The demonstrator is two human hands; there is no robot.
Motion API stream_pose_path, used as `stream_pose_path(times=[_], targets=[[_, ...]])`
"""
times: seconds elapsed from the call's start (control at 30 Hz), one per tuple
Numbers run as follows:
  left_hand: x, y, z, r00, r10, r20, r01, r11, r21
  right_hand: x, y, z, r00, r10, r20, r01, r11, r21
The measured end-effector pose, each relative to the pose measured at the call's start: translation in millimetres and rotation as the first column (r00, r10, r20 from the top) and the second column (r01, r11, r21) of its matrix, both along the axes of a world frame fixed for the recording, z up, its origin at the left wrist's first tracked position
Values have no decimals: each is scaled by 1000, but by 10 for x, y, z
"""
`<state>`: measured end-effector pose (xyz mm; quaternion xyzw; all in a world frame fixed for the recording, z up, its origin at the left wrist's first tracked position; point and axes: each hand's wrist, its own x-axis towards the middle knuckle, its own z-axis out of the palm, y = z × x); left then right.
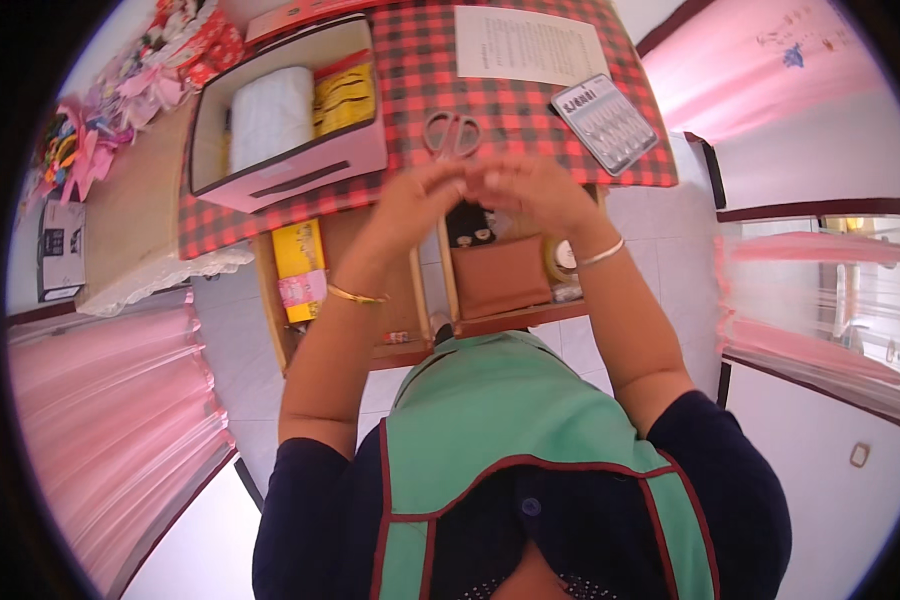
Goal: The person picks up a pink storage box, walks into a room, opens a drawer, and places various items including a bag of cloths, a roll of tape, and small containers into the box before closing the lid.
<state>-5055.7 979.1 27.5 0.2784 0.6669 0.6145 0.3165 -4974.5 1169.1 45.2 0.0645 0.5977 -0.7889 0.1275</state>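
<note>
My left hand [417,203] and my right hand [542,195] meet fingertip to fingertip above the table's front edge. The fingers of both look pinched together; anything between them is too small or blurred to make out. Just beyond the fingertips lies a pair of scissors [467,136] with grey-brown handles, its handle loops pointing away from me and its blades partly hidden by the hands. A flat package with a clear front and several slim pieces inside [610,128] rests on the cloth to the right of my right hand.
A red-and-black checked cloth [410,60] covers the table. On it stand a pink storage box [365,150] with a white bundle and yellow packets, and a printed sheet [530,45]. Two open drawers [490,322] jut out below my hands, holding a brown pouch [500,277] and yellow packs [298,248].
</note>
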Motion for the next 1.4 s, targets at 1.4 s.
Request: stream_pose_path(times=[1.4], targets=[[300, -402, 726, 866, 499, 31, -487, 828, 279, 396, -436, 506, 970, -9, -241, -2, 999, -45]])
